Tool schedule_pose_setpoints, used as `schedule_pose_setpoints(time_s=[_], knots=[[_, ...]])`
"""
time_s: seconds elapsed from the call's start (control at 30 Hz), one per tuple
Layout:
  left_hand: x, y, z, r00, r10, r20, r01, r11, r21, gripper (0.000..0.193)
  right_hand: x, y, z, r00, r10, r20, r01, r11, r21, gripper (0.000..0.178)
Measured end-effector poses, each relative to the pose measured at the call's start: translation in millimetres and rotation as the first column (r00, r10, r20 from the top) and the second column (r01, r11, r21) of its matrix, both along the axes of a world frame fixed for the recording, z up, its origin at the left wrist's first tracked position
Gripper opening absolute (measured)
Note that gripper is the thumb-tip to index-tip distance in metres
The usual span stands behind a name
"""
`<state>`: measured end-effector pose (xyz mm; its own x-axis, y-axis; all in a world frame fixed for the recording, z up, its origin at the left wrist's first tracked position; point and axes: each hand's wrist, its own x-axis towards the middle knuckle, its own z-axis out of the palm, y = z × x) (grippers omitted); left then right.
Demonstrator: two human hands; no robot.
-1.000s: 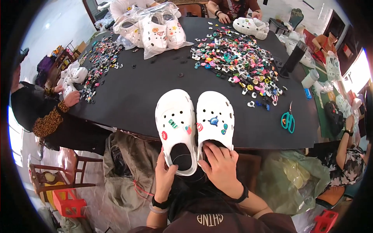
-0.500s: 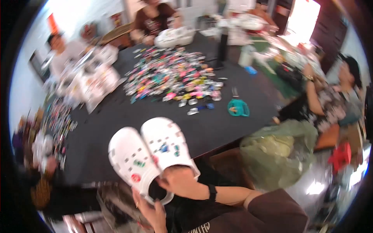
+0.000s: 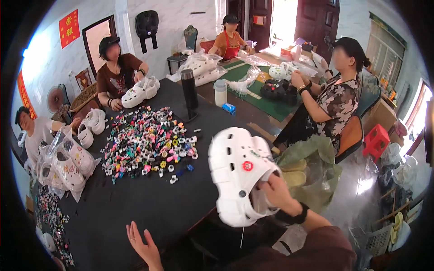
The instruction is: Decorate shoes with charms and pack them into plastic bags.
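Note:
A pair of white clogs [image 3: 226,180], decorated with small charms, one a red disc, is raised to the right above the table's front edge. My right hand [image 3: 276,193], a dark band round its wrist, grips them at the heel opening. The second clog lies mostly hidden behind the first. A thin pale strand hangs below the near clog. Low in front, my left hand [image 3: 144,247] is apart from the clogs, fingers spread and holding nothing. Beyond it, a heap of colourful shoe charms [image 3: 149,142] covers the middle of the dark table [image 3: 135,203].
Bagged white clogs [image 3: 68,169] and more charms [image 3: 52,221] lie at the left. A black bottle [image 3: 188,92] stands beyond the heap. Several co-workers sit around, one with a white clog [image 3: 140,92]. At right are a green plastic bag [image 3: 327,180] and a red stool [image 3: 376,141].
My right hand has lifted the pair of clogs and swung it to the right. My left hand has let go of them and opened. The view has shifted too.

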<state>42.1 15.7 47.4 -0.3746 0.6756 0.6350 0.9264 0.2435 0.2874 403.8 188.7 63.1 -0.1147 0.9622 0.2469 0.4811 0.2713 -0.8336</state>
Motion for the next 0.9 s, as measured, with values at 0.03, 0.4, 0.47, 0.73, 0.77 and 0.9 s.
schedule_pose_setpoints(time_s=[0.03,0.4,0.47,0.73,0.77,0.9], knots=[[-5,4,-4,1.000,0.027,0.004,-0.027,1.000,0.014,0.037,21,15,-6,0.987,-0.073,0.145,0.074,0.997,-0.002,0.025],[-18,21,-44,0.979,0.188,0.073,-0.176,0.974,-0.143,0.039,140,356,51,0.832,-0.480,0.277,0.328,0.829,0.452,0.040],[-23,17,-48,0.967,0.245,0.066,-0.231,0.957,-0.179,0.037,98,388,58,0.815,-0.579,0.020,0.462,0.671,0.580,0.030],[-24,3,-45,0.964,0.259,0.052,-0.247,0.953,-0.177,0.034,-92,235,21,0.944,0.286,0.165,-0.328,0.866,0.377,0.023],[-23,4,-47,0.963,0.264,0.056,-0.250,0.952,-0.175,0.034,-106,191,31,0.889,0.448,0.091,-0.455,0.886,0.087,0.024],[-20,13,-53,0.967,0.247,0.065,-0.236,0.961,-0.144,0.036,-146,76,27,0.426,0.883,0.198,-0.893,0.446,-0.066,0.032]])
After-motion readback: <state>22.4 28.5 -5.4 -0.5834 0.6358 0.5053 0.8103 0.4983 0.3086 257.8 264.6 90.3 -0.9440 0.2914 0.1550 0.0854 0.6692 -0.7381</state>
